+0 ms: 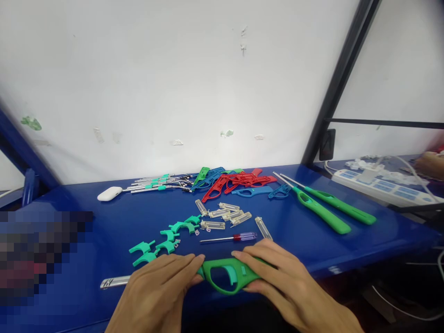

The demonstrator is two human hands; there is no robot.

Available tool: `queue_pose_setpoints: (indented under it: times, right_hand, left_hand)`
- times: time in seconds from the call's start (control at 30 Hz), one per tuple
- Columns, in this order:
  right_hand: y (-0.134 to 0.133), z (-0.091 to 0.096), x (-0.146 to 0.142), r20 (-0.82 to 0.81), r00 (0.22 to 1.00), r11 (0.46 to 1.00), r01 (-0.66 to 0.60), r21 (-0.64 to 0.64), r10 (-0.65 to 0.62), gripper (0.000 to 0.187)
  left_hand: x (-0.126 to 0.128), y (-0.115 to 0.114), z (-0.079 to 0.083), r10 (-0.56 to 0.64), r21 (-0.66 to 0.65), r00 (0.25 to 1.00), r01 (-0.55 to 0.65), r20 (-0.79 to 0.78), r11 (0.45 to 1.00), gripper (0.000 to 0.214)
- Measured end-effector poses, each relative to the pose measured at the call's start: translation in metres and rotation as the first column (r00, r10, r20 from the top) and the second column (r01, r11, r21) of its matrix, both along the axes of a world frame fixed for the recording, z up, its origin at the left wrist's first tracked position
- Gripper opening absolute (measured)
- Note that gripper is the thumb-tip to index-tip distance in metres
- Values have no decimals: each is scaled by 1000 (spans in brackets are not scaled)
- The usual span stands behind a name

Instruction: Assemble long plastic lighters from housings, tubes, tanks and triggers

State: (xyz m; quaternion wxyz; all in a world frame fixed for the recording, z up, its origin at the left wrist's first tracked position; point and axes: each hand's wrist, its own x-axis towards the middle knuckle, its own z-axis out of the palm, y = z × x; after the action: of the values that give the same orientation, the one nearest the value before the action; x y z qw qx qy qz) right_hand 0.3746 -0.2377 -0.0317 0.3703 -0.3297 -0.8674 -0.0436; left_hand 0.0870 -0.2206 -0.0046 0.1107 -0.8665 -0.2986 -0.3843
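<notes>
A worker's two bare hands gripped a green long-necked lighter (pixel 250 276) just above or at the near edge of a blue table (pixel 104 236), its metal rod (pixel 116 281) pointing toward the left edge. The left hand (pixel 156 291) was closed around the front end, where rod met body, fingers curled over it; the right hand (pixel 287 282) was closed on the handle, thumb and fingers pinching it beside the trigger loop. A teal trigger (pixel 229 275) sat inside the loop and the shell looked joined, suggesting this piece was nearly complete, though whether its halves were fully pressed together could not be told. Two similar lighters (pixel 322 212), apparently finished, lay side by side toward the right edge. Much appeared left to do: red, blue and green shell pieces (pixel 239 179) were heaped along the far edge, with wired metal rods (pixel 149 187) to their left beside a white case (pixel 109 194). Clear tanks (pixel 213 225) were scattered mid-table, and loose teal triggers (pixel 182 226) lay between them and the left hand, none fitted. A screwdriver (pixel 246 237) with a purple-and-red handle rested untouched just beyond the hands, its tip toward the left edge.
</notes>
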Motion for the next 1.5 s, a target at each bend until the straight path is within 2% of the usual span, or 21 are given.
queue_pose_setpoints:
  times: [0.1, 0.17, 0.23, 0.37, 0.43, 0.5, 0.6, 0.67, 0.7, 0.83, 0.9, 0.97, 1.07, 1.13, 1.2, 1.3, 1.37, 1.43, 1.5]
  right_hand:
    - [1, -1, -4, -44, 999, 996, -24, 85, 28, 35]
    - [3, 2, -4, -74, 996, 994, -39, 99, 46, 34]
    - [4, 8, -3, -114, 992, 997, -46, 64, 53, 32]
    - [-1, 16, 1, -250, 965, 993, -96, -75, 75, 28]
    - [-8, 13, 2, -272, 962, 979, -56, -194, 1, 30]
    - [-17, 4, 3, -239, 958, 947, 76, -314, -156, 35]
    - [-26, -11, 6, -188, 926, 883, 227, -412, -326, 38]
    - [-25, -16, 9, -175, 936, 884, 210, -419, -305, 37]
    - [-24, -17, 11, -173, 951, 900, 169, -401, -256, 37]
    - [-16, -12, 17, -218, 973, 958, 4, -286, -69, 41]
    - [-15, -7, 15, -249, 967, 958, -21, -286, -53, 40]
    - [-15, 0, 11, -275, 959, 946, -27, -323, -66, 36]
    - [-14, 9, -1, -359, 926, 900, -50, -433, -121, 25]
    - [-13, 13, -8, -440, 885, 838, -122, -533, -151, 22]
    - [-12, 15, -14, -504, 843, 750, -209, -627, -186, 25]
    - [-11, 15, -17, -537, 803, 635, -277, -721, -259, 33]
    - [-11, 13, -17, -533, 805, 605, -293, -740, -261, 35]
    - [-11, 12, -16, -517, 827, 641, -275, -717, -223, 31]
    - [-12, 11, -14, -478, 863, 724, -223, -653, -165, 26]
  left_hand:
    - [-2, 1, 1, 21, -18, 1000, -21, -23, 1000, 39]
    - [-4, 2, 2, 31, 14, 998, -30, -50, 999, 33]
    - [-4, 2, 2, 57, 90, 992, -47, -109, 995, 29]
    - [-3, 0, 2, 233, 233, 922, -164, -310, 959, 37]
    - [-3, -3, 2, 275, 246, 866, -184, -417, 952, 40]
    - [-4, -5, 1, 268, 212, 820, -182, -507, 960, 44]
    - [-8, -9, 0, 241, 181, 800, -167, -550, 969, 47]
    - [-9, -10, 1, 194, 143, 826, -138, -530, 980, 46]
    - [-9, -11, 1, 166, 98, 844, -134, -510, 986, 43]
    - [-5, -12, 7, 75, -152, 906, -151, -416, 977, 33]
    - [-2, -13, 11, 52, -170, 909, -133, -414, 976, 32]
    - [1, -12, 15, 58, -100, 894, -113, -444, 989, 32]
    - [1, -10, 17, 115, 70, 863, -92, -492, 993, 38]
    - [0, -9, 16, 154, 163, 838, -79, -523, 983, 41]
    - [-1, -8, 15, 196, 223, 815, -84, -545, 971, 42]
    - [-1, -10, 15, 214, 252, 802, -82, -558, 964, 43]
    - [0, -11, 17, 191, 214, 804, -81, -563, 973, 42]
    - [2, -12, 22, 160, 149, 816, -91, -556, 985, 40]
    - [4, -13, 27, 130, 74, 826, -106, -548, 992, 38]
